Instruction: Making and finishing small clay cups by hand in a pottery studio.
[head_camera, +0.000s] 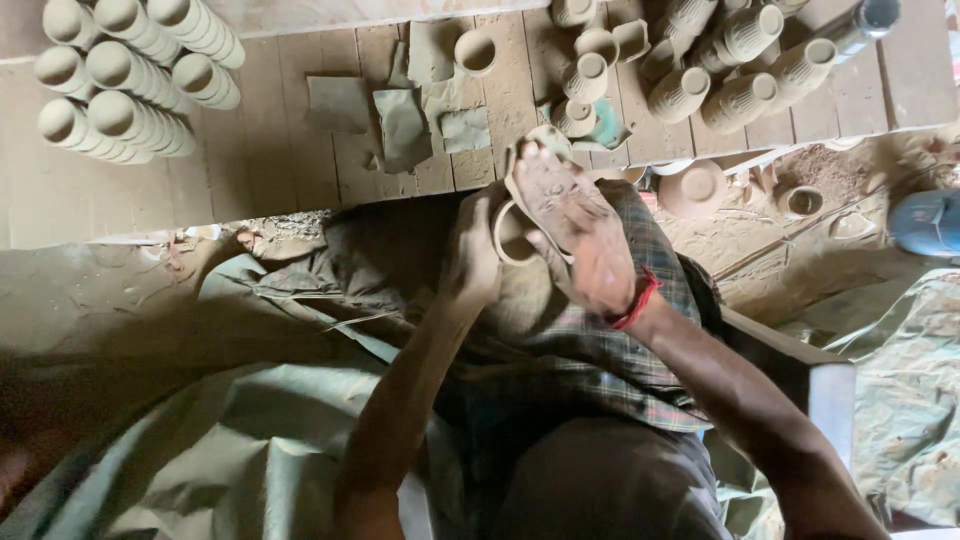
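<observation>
wooden boards (270, 150) far off carry unfired clay cups (735, 60); nearer, i see left hand (472, 262) gripping a clay cup (512, 238), right hand (580, 230) fingers spread flat over its rim.

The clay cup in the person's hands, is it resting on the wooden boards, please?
No, the clay cup is held up over the lap between the left hand and right hand, clear of the wooden boards.
</observation>
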